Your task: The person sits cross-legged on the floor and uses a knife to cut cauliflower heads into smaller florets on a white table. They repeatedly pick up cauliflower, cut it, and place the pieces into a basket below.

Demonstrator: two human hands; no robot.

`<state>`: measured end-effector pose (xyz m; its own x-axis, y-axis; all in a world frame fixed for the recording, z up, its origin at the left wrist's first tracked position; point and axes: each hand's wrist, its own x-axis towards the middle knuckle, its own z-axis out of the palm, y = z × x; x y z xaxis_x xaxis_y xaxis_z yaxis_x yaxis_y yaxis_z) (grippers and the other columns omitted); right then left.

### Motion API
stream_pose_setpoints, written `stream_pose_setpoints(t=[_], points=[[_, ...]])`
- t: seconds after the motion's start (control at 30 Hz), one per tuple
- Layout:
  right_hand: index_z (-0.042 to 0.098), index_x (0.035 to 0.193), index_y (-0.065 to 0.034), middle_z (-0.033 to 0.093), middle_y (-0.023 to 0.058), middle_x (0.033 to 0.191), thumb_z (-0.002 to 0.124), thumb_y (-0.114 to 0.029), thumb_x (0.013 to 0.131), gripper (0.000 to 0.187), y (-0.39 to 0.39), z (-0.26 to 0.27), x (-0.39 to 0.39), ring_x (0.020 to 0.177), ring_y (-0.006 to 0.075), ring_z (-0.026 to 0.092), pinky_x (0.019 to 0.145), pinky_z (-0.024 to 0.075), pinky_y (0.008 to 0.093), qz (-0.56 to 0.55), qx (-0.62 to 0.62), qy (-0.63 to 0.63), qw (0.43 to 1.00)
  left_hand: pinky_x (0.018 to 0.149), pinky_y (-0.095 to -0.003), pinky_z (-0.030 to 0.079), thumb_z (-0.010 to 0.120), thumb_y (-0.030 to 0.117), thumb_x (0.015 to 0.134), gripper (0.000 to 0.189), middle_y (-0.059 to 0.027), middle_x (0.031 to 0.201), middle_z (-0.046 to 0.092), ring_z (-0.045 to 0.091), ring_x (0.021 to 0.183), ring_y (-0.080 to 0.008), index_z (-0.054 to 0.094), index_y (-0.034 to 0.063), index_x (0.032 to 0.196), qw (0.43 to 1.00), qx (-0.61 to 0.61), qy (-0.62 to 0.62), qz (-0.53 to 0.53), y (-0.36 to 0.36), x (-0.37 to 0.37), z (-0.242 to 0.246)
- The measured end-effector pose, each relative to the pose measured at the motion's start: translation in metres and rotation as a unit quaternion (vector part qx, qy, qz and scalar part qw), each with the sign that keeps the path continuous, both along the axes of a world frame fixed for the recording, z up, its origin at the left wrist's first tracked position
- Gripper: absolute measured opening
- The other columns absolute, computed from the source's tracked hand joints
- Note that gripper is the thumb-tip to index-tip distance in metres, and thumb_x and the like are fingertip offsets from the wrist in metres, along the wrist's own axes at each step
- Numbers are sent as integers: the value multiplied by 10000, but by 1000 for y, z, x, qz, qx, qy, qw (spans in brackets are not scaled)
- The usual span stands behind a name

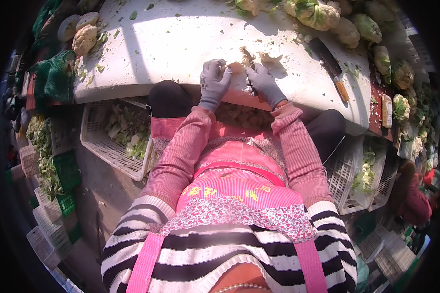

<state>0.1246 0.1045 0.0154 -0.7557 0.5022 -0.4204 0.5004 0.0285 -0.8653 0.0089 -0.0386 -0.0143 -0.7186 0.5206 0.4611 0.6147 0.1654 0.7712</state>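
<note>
At the near edge of the white table (168, 47), my left hand (215, 82), in a grey glove, holds a pale piece of cauliflower (237, 67) by its left side. My right hand (264, 83), gloved alike, grips a small knife (248, 55) whose dark blade points away from me against the cauliflower. Glare hides the exact line of contact. Just beyond my right hand lies another cauliflower piece (270, 56). Farther right, a cleaver (326, 55) with a wooden handle rests flat on the table.
Whole cauliflowers (317, 16) are heaped at the back right, and others (85, 39) sit at the far left. A white crate (132, 161) with leafy trimmings stands left of my legs, another crate (374, 179) right. A green mesh bag (53, 77) hangs at the left end.
</note>
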Motion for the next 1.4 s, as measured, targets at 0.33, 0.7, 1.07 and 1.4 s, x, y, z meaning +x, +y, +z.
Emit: stream_pose_setpoints(t=[0.33,0.7,1.07,1.4], points=[[588,1045,-4,660,244,854,505,-271,1003,283,-32,-37,2,820,421,670,758,540,500,140,404,49,903,774,-393,539,755,150,874,250,-164,1049,594,640,892,-297,633,33,1057,997,-46,-58,12,2,2,-1],[565,1047,-40,664,222,850,544,-284,1015,247,-19,4,6,751,385,679,644,536,467,43,347,104,931,862,-355,569,733,111,923,233,-173,1130,631,681,992,-284,655,3,1114,990,11,-128,-58,-1,-21,-14],[564,1072,-38,700,183,930,432,-321,1035,315,-14,2,-14,841,377,660,777,507,481,134,144,-104,975,753,-343,520,742,181,929,228,-95,932,631,623,812,-218,626,42,1067,996,-32,-68,-43,-9,-16,-6],[615,1053,-16,683,229,846,547,-241,1008,239,-47,-29,4,757,404,695,688,565,491,129,499,26,856,664,-402,509,734,171,887,208,-160,895,619,621,728,-286,624,6,953,998,-37,-54,11,-13,1,-2]])
